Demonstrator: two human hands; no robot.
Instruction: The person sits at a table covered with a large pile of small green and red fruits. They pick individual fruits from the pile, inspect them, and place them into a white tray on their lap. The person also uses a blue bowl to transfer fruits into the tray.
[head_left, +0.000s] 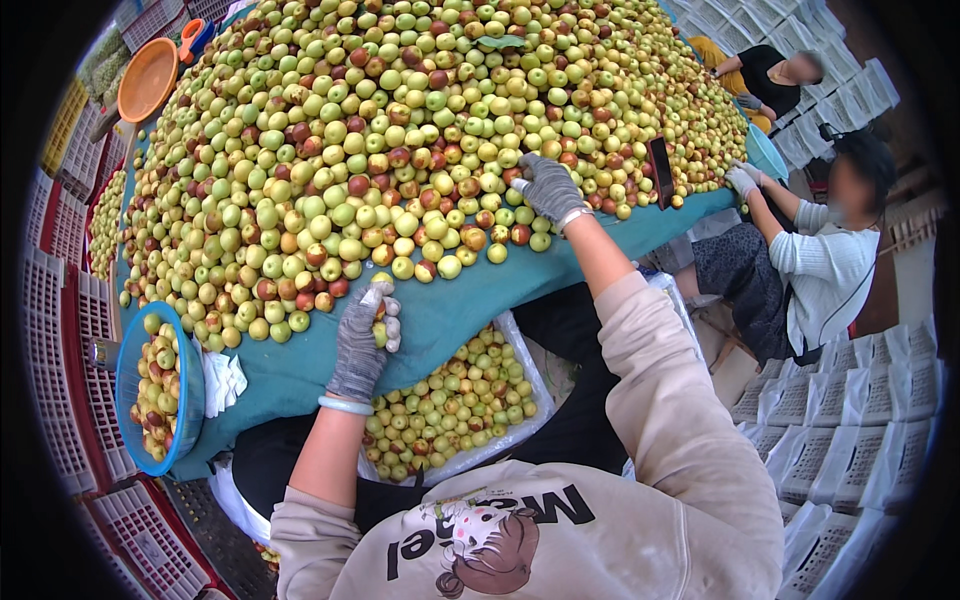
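Note:
A large heap of green, yellow and reddish jujube fruits lies on a teal cloth. My left hand, in a grey glove with pale fingertips, is curled around several of the fruits above the cloth's near part. My right hand, gloved in grey, rests at the near right side of the heap with its fingers bent onto the fruits; whether it grips one is hidden. Below the cloth's edge, a lined crate full of the same fruits sits between my legs. A blue plastic basket with fruits stands at the left.
White paper pieces lie beside the blue basket. An orange basin stands at the far left, a dark phone leans on the heap. Two people sit at the right, one with gloved hands near the heap. Stacked plastic crates line both sides.

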